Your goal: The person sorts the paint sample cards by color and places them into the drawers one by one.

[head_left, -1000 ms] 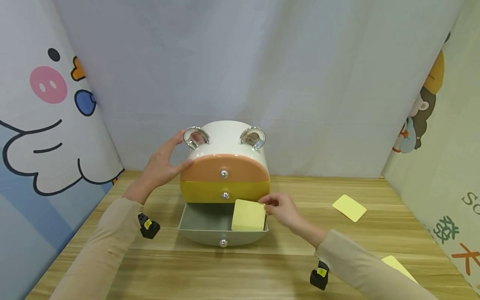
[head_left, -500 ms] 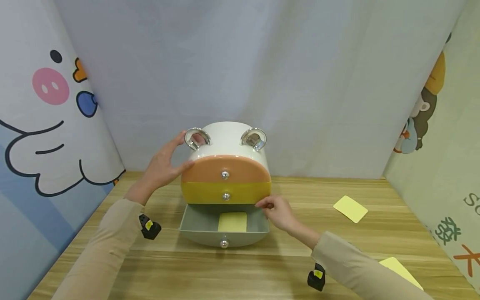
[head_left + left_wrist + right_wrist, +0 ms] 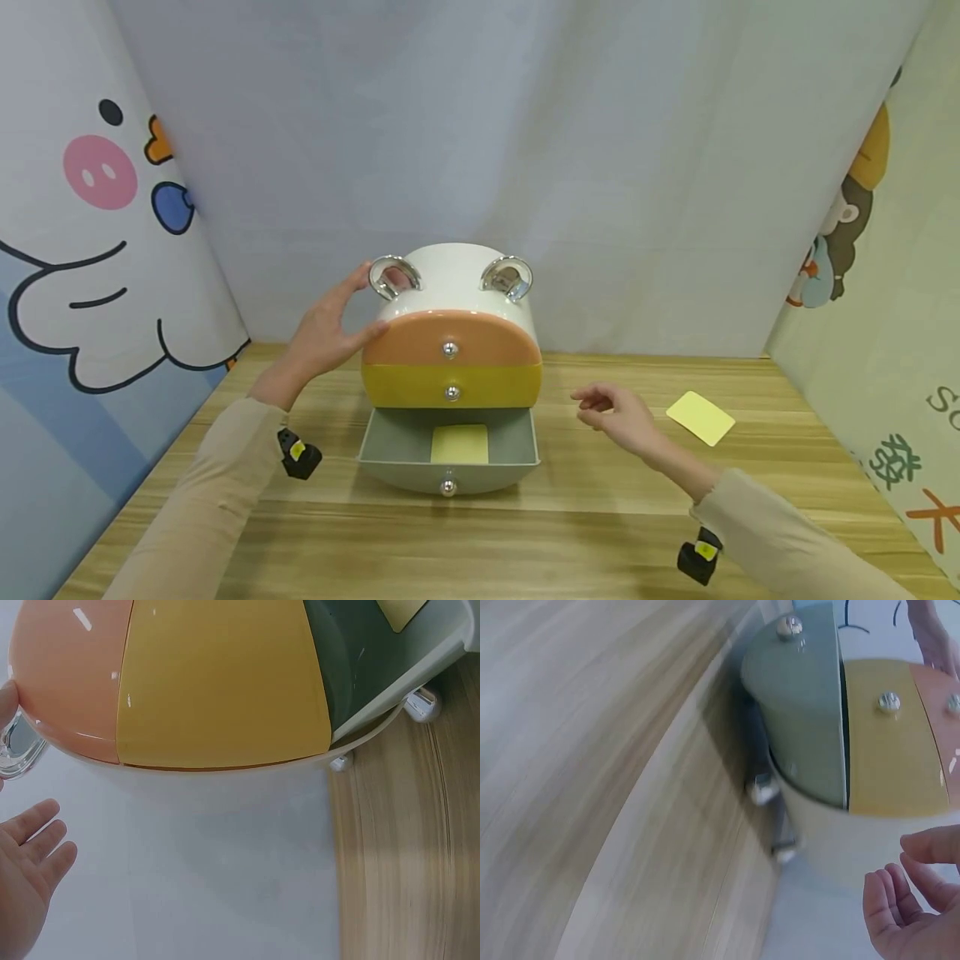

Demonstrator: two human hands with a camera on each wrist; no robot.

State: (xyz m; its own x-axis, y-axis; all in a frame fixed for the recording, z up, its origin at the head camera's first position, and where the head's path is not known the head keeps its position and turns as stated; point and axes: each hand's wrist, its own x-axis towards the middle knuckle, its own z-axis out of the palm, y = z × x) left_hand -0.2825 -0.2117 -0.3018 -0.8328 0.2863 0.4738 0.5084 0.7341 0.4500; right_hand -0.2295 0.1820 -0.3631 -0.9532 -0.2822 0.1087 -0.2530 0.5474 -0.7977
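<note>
A small chest of drawers [image 3: 452, 385] stands on the table, with a white shell, silver ring ears, an orange top drawer and a yellow middle drawer. Its grey-green bottom drawer [image 3: 405, 475] is pulled out, and a yellow card [image 3: 460, 444] lies inside. My left hand [image 3: 322, 333] rests on the upper left side of the chest; the thumb touches the orange front's edge and the index finger reaches the left ear. In the left wrist view, its other fingers are straight. Right of the chest, my right hand [image 3: 618, 419] hangs in the air, fingers loosely curled, holding nothing.
Another yellow card [image 3: 701, 418] with rounded corners lies on the wooden table [image 3: 360, 542], right of my right hand. A pale curtain [image 3: 637, 167] hangs behind, and printed cartoon panels stand on both sides.
My right hand let go of the yellow card, which dropped into the bottom drawer, then moved right. Its sleeve now covers a card at lower right. My left hand stayed put.
</note>
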